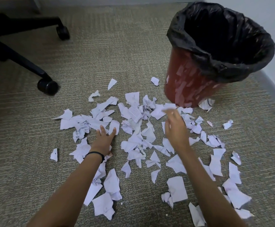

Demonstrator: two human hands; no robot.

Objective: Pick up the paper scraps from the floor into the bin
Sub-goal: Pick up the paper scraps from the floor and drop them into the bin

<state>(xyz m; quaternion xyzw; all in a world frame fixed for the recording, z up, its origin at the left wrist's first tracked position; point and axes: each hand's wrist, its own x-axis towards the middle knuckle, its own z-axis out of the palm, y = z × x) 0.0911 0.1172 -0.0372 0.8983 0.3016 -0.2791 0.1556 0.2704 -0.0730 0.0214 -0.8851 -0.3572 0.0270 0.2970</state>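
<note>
Carpet [117, 54] strewn with paper scraps [134, 112], left hand [103, 141] spread flat on them, right hand [176, 130] blurred, grip unclear

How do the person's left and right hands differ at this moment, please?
The left hand rests on the scraps, fingers spread; the right hand looks raised, nearer the bin. The left is sharp; the right is blurred, so its grip is unclear. The left wrist wears a black band; the right is bare. Both reach over the scraps.
</note>
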